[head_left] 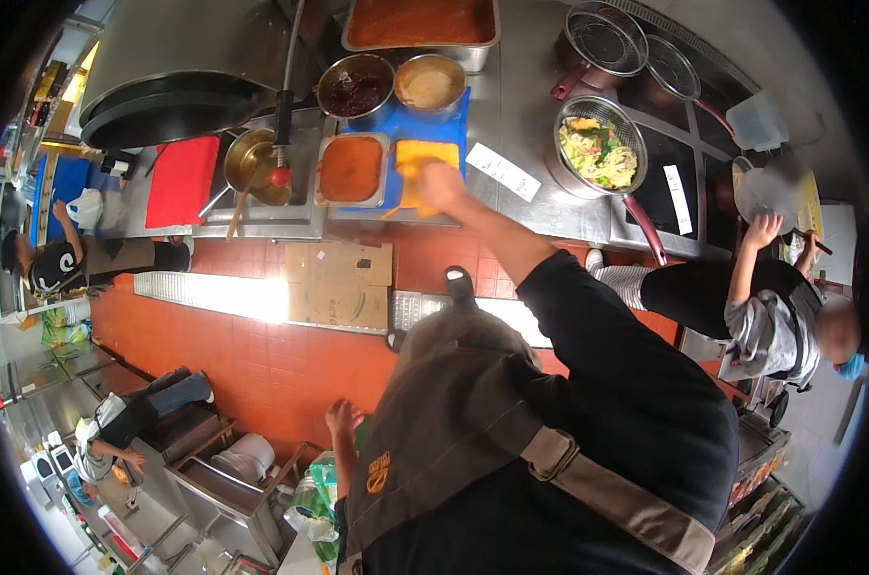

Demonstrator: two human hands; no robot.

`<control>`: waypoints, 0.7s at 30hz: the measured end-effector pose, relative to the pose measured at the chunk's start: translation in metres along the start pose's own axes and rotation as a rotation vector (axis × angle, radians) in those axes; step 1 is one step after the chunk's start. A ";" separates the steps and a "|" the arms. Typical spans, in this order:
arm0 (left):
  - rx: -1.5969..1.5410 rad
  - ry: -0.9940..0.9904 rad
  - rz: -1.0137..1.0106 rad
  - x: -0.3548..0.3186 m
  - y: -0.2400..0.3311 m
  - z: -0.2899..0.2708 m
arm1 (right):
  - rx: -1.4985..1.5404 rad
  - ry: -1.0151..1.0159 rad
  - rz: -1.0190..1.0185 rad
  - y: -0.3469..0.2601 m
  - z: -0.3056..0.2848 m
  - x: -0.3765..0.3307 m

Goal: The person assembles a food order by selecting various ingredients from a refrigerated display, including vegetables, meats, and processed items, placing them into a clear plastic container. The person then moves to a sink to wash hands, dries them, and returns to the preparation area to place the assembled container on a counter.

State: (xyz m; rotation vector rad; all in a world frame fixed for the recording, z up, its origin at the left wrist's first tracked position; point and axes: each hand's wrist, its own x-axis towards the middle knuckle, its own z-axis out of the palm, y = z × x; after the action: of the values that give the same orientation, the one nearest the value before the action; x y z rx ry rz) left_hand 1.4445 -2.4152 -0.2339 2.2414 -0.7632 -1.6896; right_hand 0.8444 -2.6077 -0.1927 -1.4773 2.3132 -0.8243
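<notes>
Cloth, yellow and folded, lies on the blue board at the front of the steel counter, just right of the square pan of orange sauce and in front of the two round bowls, one dark, one tan. I take this cloth as the landmark for everything below.

Step in hand, as I judge it: wiping or gathering the cloth on the board. To do it well, I keep the stroke flat and short, draw toward the counter's front edge, and stay off the sauce pan at the cloth's left so nothing tips or smears into it. The paper slip to the cloth's right should not be dragged along.

My right hand rests on the cloth's right part, arm stretched out. The hand is motion-blurred; fingers look curled onto the fabric, but I cannot tell whether they pinch it or only press it.

My left hand hangs well below the cloth, beside my apron, fingers loosely spread, touching nothing I can make out.

Far right of the cloth, a strainer of noodles sits on the stove, where another person works.
</notes>
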 end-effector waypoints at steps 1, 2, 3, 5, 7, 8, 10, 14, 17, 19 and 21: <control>0.013 0.000 0.000 0.005 0.016 0.005 | 0.110 0.042 0.076 0.007 -0.008 0.001; 0.021 -0.017 0.010 0.012 0.033 0.014 | 0.210 0.087 0.162 0.012 -0.017 0.003; 0.015 -0.034 0.073 0.019 0.052 0.020 | 0.299 0.136 0.248 0.016 -0.029 0.004; 0.026 -0.058 0.138 0.028 0.085 0.032 | 0.820 0.113 0.396 0.017 -0.059 -0.002; -0.032 -0.160 0.292 0.030 0.116 0.047 | 1.141 0.125 0.314 0.002 -0.091 -0.007; -0.034 -0.175 0.319 0.028 0.134 0.055 | 1.217 0.103 0.280 -0.008 -0.110 -0.012; -0.106 -0.279 0.319 0.020 0.171 0.076 | 1.342 0.047 0.182 -0.039 -0.145 -0.021; -0.367 -0.674 0.330 -0.021 0.235 0.126 | 1.198 -0.166 0.141 -0.129 -0.179 -0.055; -0.598 -1.009 0.172 -0.056 0.272 0.156 | 0.778 -0.456 -0.005 -0.200 -0.169 -0.090; -0.890 -1.166 0.114 -0.074 0.283 0.162 | 0.748 -0.606 -0.381 -0.245 -0.142 -0.126; -1.048 -1.166 0.096 -0.082 0.282 0.145 | 0.444 -0.658 -0.556 -0.290 -0.099 -0.156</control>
State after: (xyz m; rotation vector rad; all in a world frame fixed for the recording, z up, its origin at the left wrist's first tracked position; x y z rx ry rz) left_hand 1.2168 -2.5902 -0.0759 0.4509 -0.0163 -2.4248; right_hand 1.0767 -2.5289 0.0488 -1.8311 1.1767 -0.7506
